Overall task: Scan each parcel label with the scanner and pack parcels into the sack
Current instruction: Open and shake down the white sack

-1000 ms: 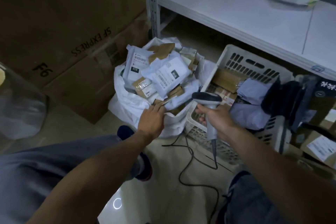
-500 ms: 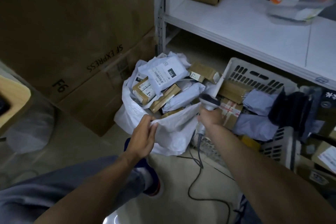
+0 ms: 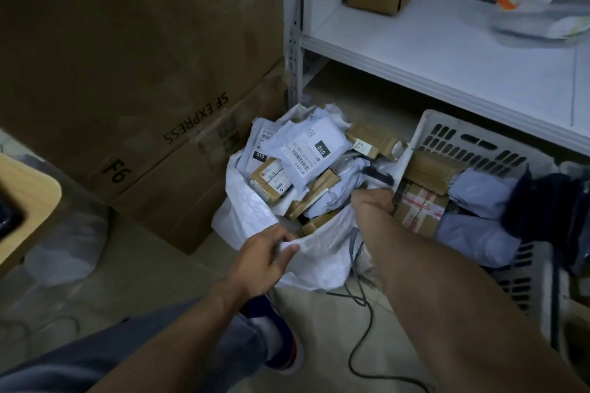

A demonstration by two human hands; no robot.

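A white sack (image 3: 245, 214) stands on the floor, stuffed with several parcels, brown boxes and grey mailers; a grey mailer (image 3: 311, 150) marked 010 lies on top. My left hand (image 3: 261, 257) pinches the sack's near rim. My right hand (image 3: 372, 204) grips the dark scanner (image 3: 380, 177) at the sack's right rim, its head poking out above my fingers. The scanner's cable (image 3: 359, 329) trails down across the floor.
A white plastic basket (image 3: 472, 143) to the right holds more brown boxes and grey mailers. Large cardboard cartons (image 3: 143, 73) stand at the left. A white metal shelf (image 3: 447, 51) carries a small box and a clear container. My shoe (image 3: 281, 344) rests below the sack.
My view rose and moved back. My left hand shifted from the parcels to the sack's near rim and pulled it up. My right hand with the scanner moved against the sack's right edge.
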